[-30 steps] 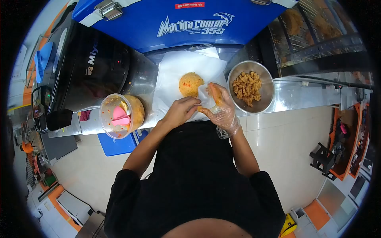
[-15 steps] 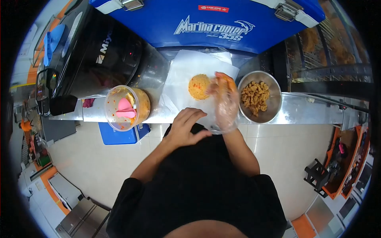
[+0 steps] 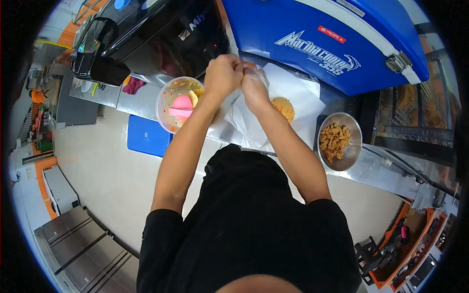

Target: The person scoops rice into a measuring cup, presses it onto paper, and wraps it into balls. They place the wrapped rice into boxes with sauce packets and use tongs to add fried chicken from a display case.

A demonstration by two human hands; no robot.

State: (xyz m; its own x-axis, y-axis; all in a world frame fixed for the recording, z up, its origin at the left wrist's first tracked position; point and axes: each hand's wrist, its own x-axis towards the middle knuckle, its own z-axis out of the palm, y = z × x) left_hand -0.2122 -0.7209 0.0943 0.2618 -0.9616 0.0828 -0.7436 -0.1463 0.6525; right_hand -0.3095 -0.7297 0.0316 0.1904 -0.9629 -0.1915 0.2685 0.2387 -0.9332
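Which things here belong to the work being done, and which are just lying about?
Seems part of the work:
left hand
right hand
white paper
rice mound
metal bowl
fried pieces
plastic tub
pink scoop

Seems just lying about:
blue cooler
red cloth
blue box on the floor
black stool

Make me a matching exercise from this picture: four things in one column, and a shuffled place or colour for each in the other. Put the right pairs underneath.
Things
1. Pink scoop
2. Rice mound
3. Brown pieces
4. Cooler

Places and colours
A. Inside the metal bowl
B. Blue, with white lettering on its front
C. Inside the clear tub
D. On the white paper

Right pairs: 1-C, 2-D, 3-A, 4-B
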